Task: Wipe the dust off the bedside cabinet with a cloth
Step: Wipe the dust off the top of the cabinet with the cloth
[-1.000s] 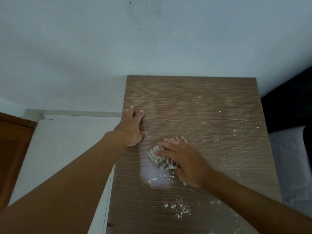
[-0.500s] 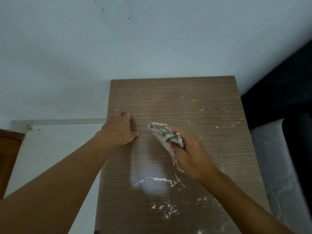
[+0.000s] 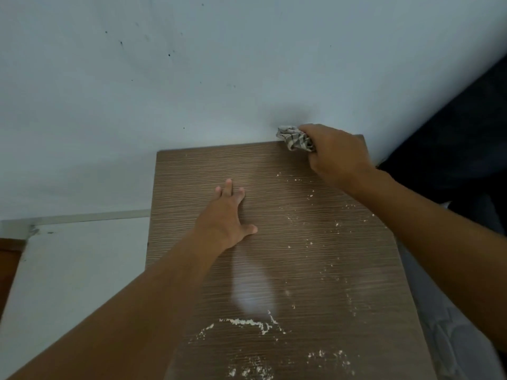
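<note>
- Brown wood-grain bedside cabinet top [image 3: 315, 242]: fills the centre and lower frame, its far edge against the pale blue-grey painted wall [image 3: 192, 78].
- Crumpled grey-and-white checked cloth [image 3: 295, 139]: at the cabinet's far edge, toward 1 o'clock from the centre of the top, against the wall.
- Right hand [image 3: 336, 152]: at the far right corner, fingers curled tight around the cloth; grip clamped on it, with part of the fabric protruding at 9 o'clock from the fist.
- Left hand [image 3: 226, 215]: flat on the top at about 10 o'clock from its centre, palm down, fingers spread and pointing to 12 o'clock; grip apart, holding nothing.
- White dust crumbs [image 3: 247, 322]: a ragged line at 6 o'clock, a further patch nearer the front edge, and scattered specks across the right half.
- Pale glossy reflection [image 3: 252, 289]: on the top just above the line of crumbs.
- White floor area [image 3: 68, 270]: at 9 o'clock beside the cabinet.
- Dark fabric [image 3: 452, 133]: at 2 o'clock beyond the right edge.
</note>
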Tool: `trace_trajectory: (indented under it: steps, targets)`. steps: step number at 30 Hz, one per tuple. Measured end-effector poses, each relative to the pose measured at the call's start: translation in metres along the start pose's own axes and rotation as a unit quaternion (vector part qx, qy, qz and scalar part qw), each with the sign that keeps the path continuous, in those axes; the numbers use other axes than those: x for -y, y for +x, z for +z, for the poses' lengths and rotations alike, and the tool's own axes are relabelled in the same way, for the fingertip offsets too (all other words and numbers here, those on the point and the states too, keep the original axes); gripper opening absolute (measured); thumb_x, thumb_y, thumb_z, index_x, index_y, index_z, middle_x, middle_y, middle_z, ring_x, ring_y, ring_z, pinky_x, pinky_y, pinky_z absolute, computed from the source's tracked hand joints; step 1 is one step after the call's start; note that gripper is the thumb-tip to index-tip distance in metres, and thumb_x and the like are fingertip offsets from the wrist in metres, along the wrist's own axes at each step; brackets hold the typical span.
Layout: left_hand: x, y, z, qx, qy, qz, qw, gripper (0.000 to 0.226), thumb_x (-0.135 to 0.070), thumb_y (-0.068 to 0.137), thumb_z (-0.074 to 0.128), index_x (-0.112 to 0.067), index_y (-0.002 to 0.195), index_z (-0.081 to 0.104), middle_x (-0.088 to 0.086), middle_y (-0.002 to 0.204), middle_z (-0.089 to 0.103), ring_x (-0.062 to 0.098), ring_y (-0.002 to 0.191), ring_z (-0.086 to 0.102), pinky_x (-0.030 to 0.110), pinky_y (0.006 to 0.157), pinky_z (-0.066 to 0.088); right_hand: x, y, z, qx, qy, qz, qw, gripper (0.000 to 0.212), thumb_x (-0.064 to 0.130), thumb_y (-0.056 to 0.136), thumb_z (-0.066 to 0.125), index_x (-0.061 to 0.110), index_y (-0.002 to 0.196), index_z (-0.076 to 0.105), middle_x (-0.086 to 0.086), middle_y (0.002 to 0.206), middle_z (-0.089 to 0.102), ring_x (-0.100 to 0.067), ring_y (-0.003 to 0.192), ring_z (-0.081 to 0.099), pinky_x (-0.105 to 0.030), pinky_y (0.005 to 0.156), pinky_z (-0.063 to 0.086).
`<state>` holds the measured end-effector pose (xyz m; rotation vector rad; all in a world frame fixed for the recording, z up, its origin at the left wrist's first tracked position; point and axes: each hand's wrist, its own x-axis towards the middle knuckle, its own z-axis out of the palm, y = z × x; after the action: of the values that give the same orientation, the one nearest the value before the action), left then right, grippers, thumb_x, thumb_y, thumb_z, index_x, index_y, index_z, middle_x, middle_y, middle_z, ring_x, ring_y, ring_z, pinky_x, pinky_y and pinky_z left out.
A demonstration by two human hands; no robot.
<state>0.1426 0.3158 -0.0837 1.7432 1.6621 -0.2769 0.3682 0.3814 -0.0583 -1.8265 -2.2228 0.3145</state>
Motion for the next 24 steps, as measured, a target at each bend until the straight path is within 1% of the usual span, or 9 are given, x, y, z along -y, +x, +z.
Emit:
trace_trajectory:
  steps: [1,3,5,8,12,17,20,22,24]
  targets:
    - [0.003,-0.001,0.003,0.001,0.001,0.002,1.0,0.095,-0.04,0.084,0.07,-0.026,0.155,0.009,-0.003,0.162,-0.015,0.019,0.149,-0.01,0.039,0.118,0.009,-0.001,0.005,0.007,0.003,-0.023,-0.014,1.0,0.041,0.011,0.09,0.05,0.023,0.129,0.054,-0.002,0.118,0.066,-0.027,0.099,0.062,-0.032,0.072,0.039]
    - [0.005,-0.004,0.006,0.007,-0.003,0.006,1.0,0.093,-0.039,0.085,0.069,-0.026,0.155,0.009,-0.003,0.162,-0.016,0.018,0.149,-0.011,0.039,0.118,0.01,-0.005,0.011,0.021,0.027,-0.045,-0.039,0.998,0.045,0.01,0.088,0.052,0.021,0.132,0.053,-0.005,0.122,0.065,-0.028,0.103,0.061,-0.038,0.082,0.046]
    - [0.004,-0.005,0.007,0.015,-0.001,0.004,1.0,0.093,-0.039,0.086,0.068,-0.026,0.155,0.008,-0.004,0.162,-0.017,0.018,0.149,-0.012,0.04,0.118,0.011,-0.012,0.013,0.037,0.066,-0.023,-0.053,0.996,0.052,0.01,0.086,0.054,0.021,0.137,0.05,-0.003,0.133,0.059,-0.028,0.116,0.055,-0.041,0.092,0.045]
    - [0.004,-0.004,0.005,0.027,0.008,0.001,1.0,0.091,-0.038,0.088,0.066,-0.027,0.155,0.006,-0.004,0.161,-0.02,0.019,0.149,-0.013,0.041,0.118,0.012,-0.023,0.003,0.059,0.087,0.058,-0.062,0.993,0.055,0.01,0.088,0.056,0.019,0.141,0.048,0.0,0.148,0.045,-0.023,0.134,0.041,-0.042,0.105,0.038]
    - [0.007,-0.004,0.001,0.052,0.001,0.004,0.999,0.087,-0.032,0.091,0.064,-0.029,0.155,0.004,-0.007,0.16,-0.022,0.017,0.148,-0.014,0.041,0.118,0.009,-0.022,-0.007,0.073,0.061,0.129,-0.051,0.988,0.05,0.008,0.09,0.056,0.016,0.139,0.05,0.0,0.151,0.042,-0.021,0.142,0.031,-0.036,0.117,0.02]
    - [0.006,-0.004,-0.004,0.066,0.009,0.001,0.998,0.083,-0.027,0.094,0.061,-0.031,0.154,0.004,-0.007,0.16,-0.022,0.016,0.148,-0.014,0.04,0.119,0.007,-0.011,-0.035,0.073,0.078,0.159,-0.071,0.982,0.05,0.003,0.088,0.056,0.014,0.136,0.054,-0.002,0.149,0.044,-0.02,0.142,0.032,-0.027,0.117,0.009]
    - [0.006,-0.003,-0.004,0.071,0.013,0.001,0.997,0.082,-0.025,0.094,0.06,-0.031,0.154,0.004,-0.007,0.16,-0.022,0.016,0.148,-0.013,0.041,0.119,0.008,-0.003,-0.061,0.078,0.088,0.156,-0.076,0.981,0.052,0.01,0.085,0.051,0.017,0.136,0.055,0.0,0.148,0.045,-0.016,0.142,0.031,-0.018,0.116,0.002]
    - [0.006,-0.003,-0.004,0.073,0.019,0.001,0.997,0.08,-0.02,0.096,0.057,-0.031,0.154,0.003,-0.007,0.16,-0.023,0.017,0.148,-0.013,0.04,0.119,0.009,0.005,-0.079,0.081,0.086,0.165,-0.074,0.98,0.052,0.015,0.084,0.047,0.017,0.135,0.056,-0.001,0.147,0.046,-0.014,0.141,0.031,-0.019,0.117,0.002]
    - [0.006,-0.001,-0.005,0.077,0.017,-0.003,0.997,0.077,-0.011,0.098,0.051,-0.031,0.154,0.002,-0.007,0.159,-0.023,0.017,0.148,-0.014,0.039,0.118,0.008,0.014,-0.098,0.083,0.083,0.178,-0.077,0.977,0.051,0.022,0.086,0.042,0.016,0.134,0.056,-0.002,0.146,0.047,-0.013,0.141,0.032,-0.025,0.119,0.007]
